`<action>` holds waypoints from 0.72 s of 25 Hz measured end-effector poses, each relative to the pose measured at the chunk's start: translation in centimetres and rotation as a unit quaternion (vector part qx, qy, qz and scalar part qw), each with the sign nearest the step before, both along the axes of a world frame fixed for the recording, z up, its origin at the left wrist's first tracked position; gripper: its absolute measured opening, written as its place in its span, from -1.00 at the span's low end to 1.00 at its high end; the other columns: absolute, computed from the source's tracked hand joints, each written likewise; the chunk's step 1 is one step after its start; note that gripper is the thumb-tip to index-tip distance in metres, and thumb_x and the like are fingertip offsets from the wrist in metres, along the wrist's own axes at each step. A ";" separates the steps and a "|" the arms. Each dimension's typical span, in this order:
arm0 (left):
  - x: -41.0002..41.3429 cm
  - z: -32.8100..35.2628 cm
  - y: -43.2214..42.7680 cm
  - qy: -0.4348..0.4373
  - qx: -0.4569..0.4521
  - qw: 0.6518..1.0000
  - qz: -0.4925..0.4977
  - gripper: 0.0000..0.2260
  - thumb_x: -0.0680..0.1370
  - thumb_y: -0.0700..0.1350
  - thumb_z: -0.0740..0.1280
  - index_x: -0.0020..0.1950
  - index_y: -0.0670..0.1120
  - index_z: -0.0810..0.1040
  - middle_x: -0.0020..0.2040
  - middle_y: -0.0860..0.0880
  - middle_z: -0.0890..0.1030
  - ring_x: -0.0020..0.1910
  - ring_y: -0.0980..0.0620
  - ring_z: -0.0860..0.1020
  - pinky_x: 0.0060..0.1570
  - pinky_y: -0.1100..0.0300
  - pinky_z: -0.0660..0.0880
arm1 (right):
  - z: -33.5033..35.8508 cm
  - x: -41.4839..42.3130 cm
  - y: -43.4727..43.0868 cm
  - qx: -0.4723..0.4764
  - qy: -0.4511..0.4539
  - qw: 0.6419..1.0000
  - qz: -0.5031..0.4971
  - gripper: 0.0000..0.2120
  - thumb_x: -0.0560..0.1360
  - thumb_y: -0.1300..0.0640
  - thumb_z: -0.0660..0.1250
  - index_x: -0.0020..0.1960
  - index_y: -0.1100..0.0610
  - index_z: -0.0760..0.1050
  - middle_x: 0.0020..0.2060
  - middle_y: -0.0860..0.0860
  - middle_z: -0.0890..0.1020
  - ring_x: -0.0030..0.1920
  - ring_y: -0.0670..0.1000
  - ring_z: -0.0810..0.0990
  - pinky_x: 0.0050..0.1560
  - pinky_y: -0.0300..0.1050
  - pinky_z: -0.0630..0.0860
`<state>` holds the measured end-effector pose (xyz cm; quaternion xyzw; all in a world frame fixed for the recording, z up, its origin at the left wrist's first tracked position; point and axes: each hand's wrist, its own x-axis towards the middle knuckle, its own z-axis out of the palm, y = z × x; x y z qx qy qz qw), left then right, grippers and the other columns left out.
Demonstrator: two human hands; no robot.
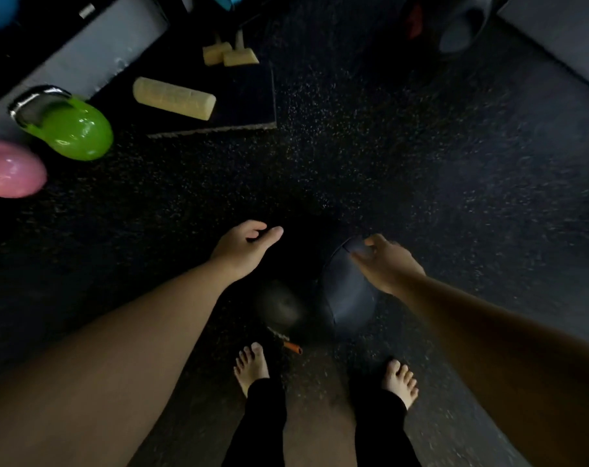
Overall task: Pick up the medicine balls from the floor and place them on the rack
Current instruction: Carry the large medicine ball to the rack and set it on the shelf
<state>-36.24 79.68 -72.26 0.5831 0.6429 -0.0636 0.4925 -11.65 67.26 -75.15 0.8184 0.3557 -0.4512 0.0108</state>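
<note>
Two bare hands are stretched forward and down over a dark speckled floor [404, 146]. The right hand [385, 261] is spread loosely, its fingers [362, 252] laid against the upper edge of a dark medicine ball [348, 298]; no closed grip around the ball can be made out, and whether the ball is lifted or resting cannot be told in the dim light. Most of the ball lies below and to the inner side of that hand, between the two wrists. The left hand [244, 249] is held open with the fingers lightly curled and nothing in it, apart from the ball, just across from the right hand. Under the left wrist a second, blurred dark round object [281, 306] is seen beside the ball. Nearer the body, two bare feet [399, 382] are planted on the floor, and a small orange piece [293, 347] lies by the left foot. Well beyond the left hand, a pale yellow block [174, 98] rests on a black mat [245, 109], with a green kettlebell [72, 129] and a pink kettlebell [9, 171] farther out to the left.
</note>
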 end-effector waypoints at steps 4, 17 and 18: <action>0.8 -12.3 0.2 0.019 -0.022 0.999 0.022 -0.31 0.52 0.43 0.33 0.56 0.11 0.48 0.55 -0.04 0.48 0.48 -0.09 0.49 0.29 0.10 0.40 | -10.9 1.7 3.1 0.024 -0.003 0.999 -0.033 -0.10 0.43 -0.56 0.10 0.59 -0.03 0.22 0.48 0.18 0.40 0.43 0.32 0.40 0.35 0.27 0.43; -4.7 -21.7 -1.6 -0.077 -0.247 0.904 0.341 -0.14 0.09 0.63 0.46 0.21 0.12 0.67 0.39 -0.08 0.63 0.37 -0.11 0.55 0.57 -0.12 0.30 | -17.2 3.3 2.3 0.084 0.264 0.920 -0.278 -0.43 0.34 -0.42 0.37 0.25 -0.17 0.57 0.03 -0.08 0.65 0.02 -0.04 0.61 0.23 -0.05 0.43; -4.5 -21.3 -1.6 -0.089 -0.250 0.901 0.343 -0.23 0.16 0.61 0.46 0.16 0.11 0.68 0.37 -0.11 0.64 0.34 -0.11 0.58 0.51 -0.08 0.38 | -18.1 3.0 1.8 0.041 0.251 0.916 -0.309 -0.50 0.39 -0.40 0.38 0.21 -0.16 0.58 0.00 -0.10 0.65 0.00 -0.07 0.61 0.20 -0.06 0.43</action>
